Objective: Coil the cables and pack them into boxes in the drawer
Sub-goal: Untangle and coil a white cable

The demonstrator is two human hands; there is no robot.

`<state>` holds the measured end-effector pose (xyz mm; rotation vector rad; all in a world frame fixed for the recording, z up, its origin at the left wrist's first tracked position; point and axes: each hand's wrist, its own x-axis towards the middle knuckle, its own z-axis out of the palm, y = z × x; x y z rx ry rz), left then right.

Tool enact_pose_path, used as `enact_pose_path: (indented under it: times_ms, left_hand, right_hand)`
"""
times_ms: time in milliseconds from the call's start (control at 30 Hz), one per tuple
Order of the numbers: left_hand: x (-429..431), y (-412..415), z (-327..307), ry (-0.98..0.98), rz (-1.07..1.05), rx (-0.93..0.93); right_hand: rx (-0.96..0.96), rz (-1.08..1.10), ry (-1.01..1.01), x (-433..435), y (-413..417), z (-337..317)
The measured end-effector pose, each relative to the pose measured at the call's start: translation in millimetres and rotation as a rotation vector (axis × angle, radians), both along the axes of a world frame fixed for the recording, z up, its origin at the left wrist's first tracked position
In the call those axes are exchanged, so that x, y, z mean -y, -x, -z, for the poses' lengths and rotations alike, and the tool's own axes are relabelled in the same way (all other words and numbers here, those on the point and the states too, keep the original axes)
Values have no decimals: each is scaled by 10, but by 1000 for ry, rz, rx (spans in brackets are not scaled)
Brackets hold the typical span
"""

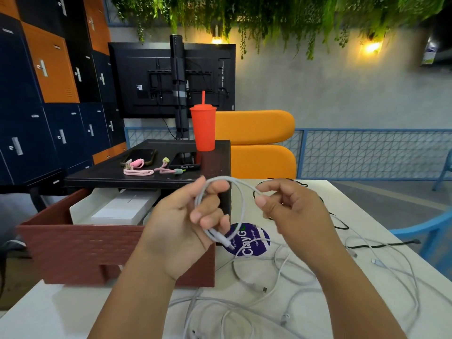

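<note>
White tabletop (61, 310); smooth, round-looped white cable (227, 177).

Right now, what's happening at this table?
A person is coiling a white cable: the left hand grips the loop, the right hand pinches the strand leading into it. The drawer stands open with white boxes inside. More white cables and a black cable lie loose on the table.

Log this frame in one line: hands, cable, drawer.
left hand: grips white cable loop | right hand: pinches same cable | drawer: open, white box inside | table: more loose cables
</note>
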<state>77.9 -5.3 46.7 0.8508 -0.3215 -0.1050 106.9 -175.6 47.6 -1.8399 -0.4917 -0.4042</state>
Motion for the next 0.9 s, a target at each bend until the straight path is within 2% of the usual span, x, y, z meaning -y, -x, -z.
enact_pose_path:
  times_ms: [133,233,300,433,533,733,900]
  left_hand:
    - [-195,-100,45,205,174,103]
    - [-283,-51,65,129,-51,98]
    - [-242,-32,9,119,-122,189]
    - [-69,2,-51,190,-328,197]
    - [17,17,-49,45,-434,260]
    - [106,40,-52,-116,-477,319]
    - [103,36,-40,-21,-474,268]
  right_hand:
    - [36,111,145,194,-52,-4]
    - [78,225,270,288,-73,-12]
    - [91,236,361,299,-76,-5]
    - [182,93,563,202,-35,-12]
    - [230,-8,642,141,56,-80]
    - [190,-125,777,86,223,-181]
    - [192,-194,780,41,300,-189]
